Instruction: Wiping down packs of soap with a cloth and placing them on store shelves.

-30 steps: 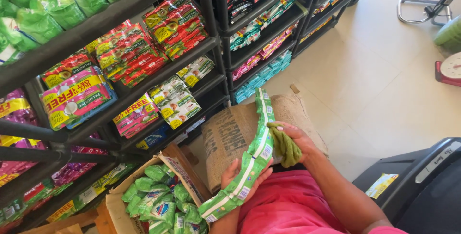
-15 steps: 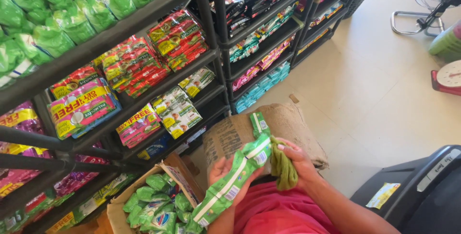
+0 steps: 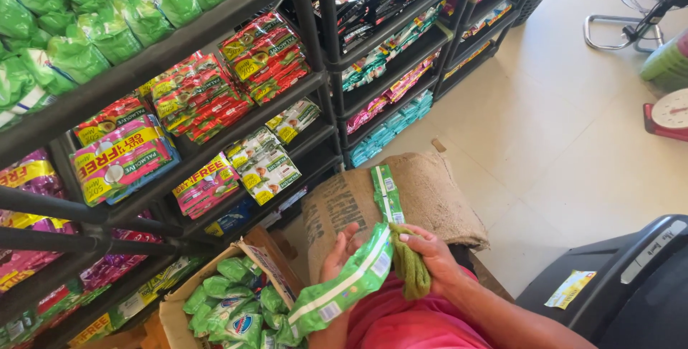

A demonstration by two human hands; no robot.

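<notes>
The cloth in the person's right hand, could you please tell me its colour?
The folded cloth is olive green, seen best in the head view.

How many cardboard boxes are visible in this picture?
1. The open cardboard box sits on the floor at the bottom left, below the shelves, and is filled with green packets. Others may be hidden beyond the picture's edges.

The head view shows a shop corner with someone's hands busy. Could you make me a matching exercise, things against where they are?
Things:
1. strip of green sachets
2. olive cloth
3. cardboard box
4. burlap sack

Places:
A. on the floor beyond the hands
B. in the right hand
C. across the left hand
D. under the shelves, holding green packets

Pairs: 1-C, 2-B, 3-D, 4-A
</notes>
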